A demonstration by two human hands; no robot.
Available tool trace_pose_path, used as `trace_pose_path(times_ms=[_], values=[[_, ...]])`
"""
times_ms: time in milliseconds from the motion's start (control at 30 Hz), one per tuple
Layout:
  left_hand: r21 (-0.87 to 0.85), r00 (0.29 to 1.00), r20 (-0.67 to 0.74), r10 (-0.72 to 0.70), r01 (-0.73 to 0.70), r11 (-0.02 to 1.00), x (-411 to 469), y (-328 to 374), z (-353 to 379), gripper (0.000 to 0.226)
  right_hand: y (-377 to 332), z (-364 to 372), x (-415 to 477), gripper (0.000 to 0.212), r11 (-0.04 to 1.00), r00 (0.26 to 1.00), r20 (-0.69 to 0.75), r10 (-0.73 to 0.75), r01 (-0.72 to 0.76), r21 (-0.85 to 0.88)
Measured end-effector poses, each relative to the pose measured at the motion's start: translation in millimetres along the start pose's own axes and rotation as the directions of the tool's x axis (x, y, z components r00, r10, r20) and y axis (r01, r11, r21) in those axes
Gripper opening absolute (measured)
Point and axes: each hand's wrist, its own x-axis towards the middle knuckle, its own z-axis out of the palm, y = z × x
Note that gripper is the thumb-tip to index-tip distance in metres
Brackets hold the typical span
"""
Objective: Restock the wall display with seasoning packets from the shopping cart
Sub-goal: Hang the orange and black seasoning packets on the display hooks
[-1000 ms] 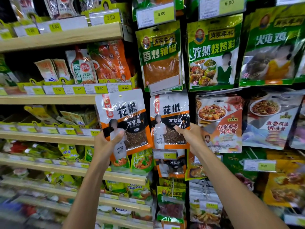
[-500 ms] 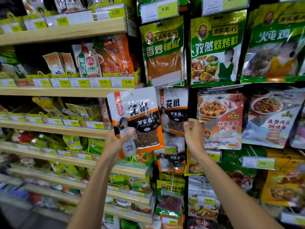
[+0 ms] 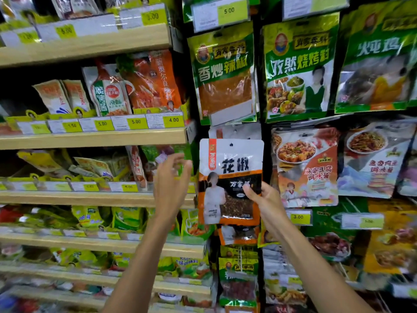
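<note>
A white, orange and black seasoning packet (image 3: 230,177) hangs upright against the wall display, in front of another like it whose top edge shows just above. My right hand (image 3: 264,199) grips its lower right part, thumb on the front. My left hand (image 3: 171,179) is just left of the packet, fingers loosely spread, holding nothing and not touching it. The hook itself is hidden behind the packet. The shopping cart is out of view.
Green seasoning bags (image 3: 223,73) hang above, and red-and-white sauce packets (image 3: 306,168) hang to the right. Wooden shelves (image 3: 94,136) with small packets and yellow price tags fill the left side. More hanging packets (image 3: 239,279) sit below.
The packet went from my left hand, left of the display, to the hanging column, where my right hand now grips it. My left hand let go and opened.
</note>
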Motion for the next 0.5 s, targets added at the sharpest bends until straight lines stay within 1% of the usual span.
trace_pose_path(times_ms=[33, 67, 100, 167, 300, 433, 500], values=[[0.139, 0.982, -0.116, 0.151, -0.135, 0.981, 13.0, -1.2, -3.9, 0.023, 0.4, -0.3, 1.4, 0.015, 1.0, 1.0, -0.014, -0.002, 0.001, -0.009], [0.28, 0.936, -0.177, 0.303, -0.247, 0.928, 25.3, -3.2, -5.2, 0.022, -0.2, -0.7, 3.0, 0.014, 1.0, 1.0, -0.027, -0.007, 0.007, -0.015], [0.387, 0.887, -0.198, 0.416, -0.32, 0.865, 36.7, -5.4, -4.1, 0.023, -1.0, -1.4, 4.9, 0.012, 1.0, 0.999, -0.041, -0.017, 0.016, -0.022], [0.496, 0.827, -0.181, 0.532, -0.39, 0.776, 56.0, -11.0, 3.6, 0.025, -2.8, -3.0, 8.7, 0.015, 0.998, 0.997, -0.065, -0.042, 0.039, -0.04], [0.591, 0.756, -0.118, 0.644, -0.468, 0.658, 78.6, -29.3, 22.1, 0.025, -10.5, -5.3, 16.1, 0.029, 0.994, 0.994, -0.069, -0.08, 0.074, -0.079], [0.579, 0.745, -0.129, 0.654, -0.478, 0.66, 84.5, -39.7, 29.9, 0.026, -19.7, -5.2, 25.4, 0.03, 0.991, 0.992, -0.081, -0.099, 0.091, -0.097], [0.564, 0.748, -0.145, 0.648, -0.475, 0.675, 83.7, -40.9, 32.6, 0.025, -22.8, -4.9, 31.1, 0.024, 0.992, 0.992, -0.087, -0.088, 0.079, -0.101]])
